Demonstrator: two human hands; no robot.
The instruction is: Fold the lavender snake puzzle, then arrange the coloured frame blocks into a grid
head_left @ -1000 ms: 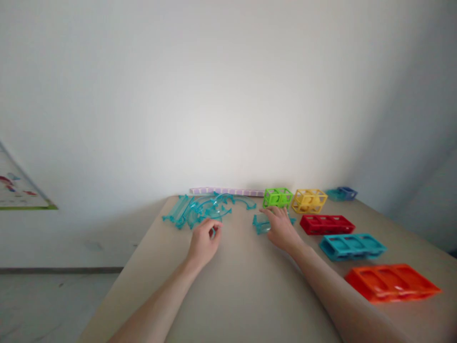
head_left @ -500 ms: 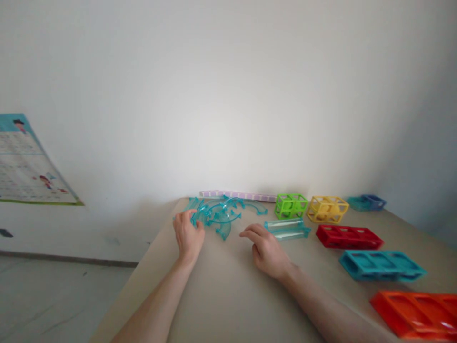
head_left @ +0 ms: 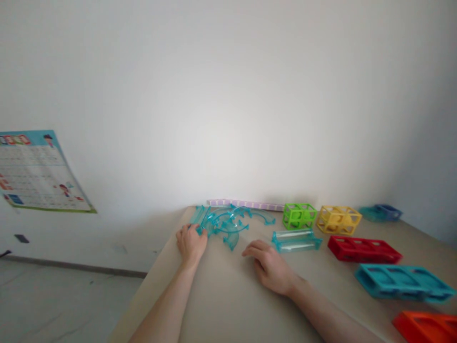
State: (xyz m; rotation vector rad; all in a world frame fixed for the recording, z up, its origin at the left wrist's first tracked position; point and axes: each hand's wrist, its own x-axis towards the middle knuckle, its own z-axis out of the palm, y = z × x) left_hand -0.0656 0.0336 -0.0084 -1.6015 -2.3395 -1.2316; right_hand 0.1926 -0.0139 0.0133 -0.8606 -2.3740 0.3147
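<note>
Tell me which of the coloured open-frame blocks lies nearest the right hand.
The red frame block. It lies flat and long, just right of the right hand; the green and yellow cube frames stand farther back, and the teal and orange ones lie farther right.

1. No text, label, brand or number can be read anywhere here.
2. The wall poster (head_left: 39, 174), well off to the left of the left hand (head_left: 191, 243), carries rows of print and small cartoon figures, all too blurred to make out.
3. The coloured plastic pieces beyond the right hand (head_left: 271, 269) show no markings.
</note>
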